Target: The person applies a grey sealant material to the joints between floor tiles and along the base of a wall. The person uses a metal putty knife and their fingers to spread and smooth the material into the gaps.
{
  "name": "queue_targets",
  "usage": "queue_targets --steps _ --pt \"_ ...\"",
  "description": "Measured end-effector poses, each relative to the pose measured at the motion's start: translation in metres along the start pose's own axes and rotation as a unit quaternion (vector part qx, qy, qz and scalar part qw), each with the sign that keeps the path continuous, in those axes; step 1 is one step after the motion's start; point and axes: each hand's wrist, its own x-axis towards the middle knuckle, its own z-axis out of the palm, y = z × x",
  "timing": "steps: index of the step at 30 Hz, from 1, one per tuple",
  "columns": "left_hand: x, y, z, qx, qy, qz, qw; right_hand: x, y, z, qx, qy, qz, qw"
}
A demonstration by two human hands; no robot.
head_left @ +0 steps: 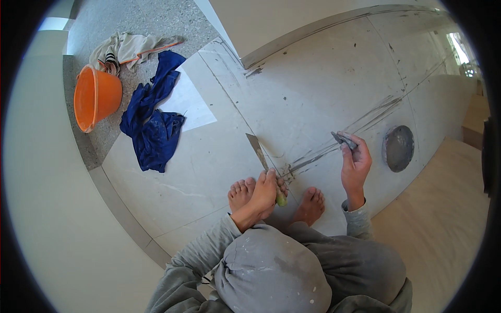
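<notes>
My left hand [264, 190] is closed around a putty knife [255, 148], beside my bare feet. Its green handle end [282, 200] sticks out below my fingers, and the long narrow blade points away from me over the floor tiles. In my raised right hand [357, 166], thumb and fingers pinch a small dark grey flat piece [343, 140]; whether it is a scraper or a coated scrap I cannot tell. Dark grey paste streaks [323, 152] run along the tile joint between the hands. A round dish [398, 148] smeared with grey paste sits to the right.
An orange bucket [107, 96] stands at the far left beside a pale cloth [128, 49]. Nearer lie dark blue clothing [156, 130] and a white sheet [190, 101]. A white wall corner [241, 58] juts in ahead. Brown board [428, 219] covers the floor at right.
</notes>
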Motion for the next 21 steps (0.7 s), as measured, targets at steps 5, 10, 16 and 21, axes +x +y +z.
queue_targets --steps 5,10,16,21 --pt "-0.025 -0.006 0.000 0.068 -0.018 -0.147 0.987 0.004 0.010 -0.005 0.003 0.008 0.006 1.000" --pt "-0.047 0.010 -0.005 0.034 -0.120 -0.324 0.938 0.019 0.015 0.006 0.002 0.014 -0.011 1.000" --pt "-0.069 0.094 -0.047 0.229 -0.103 -0.012 0.968 0.033 0.019 0.023 0.014 -0.018 0.010 1.000" --pt "-0.014 0.253 -0.133 0.544 0.327 0.453 0.626 0.028 0.020 0.053 0.002 -0.087 0.043 0.995"
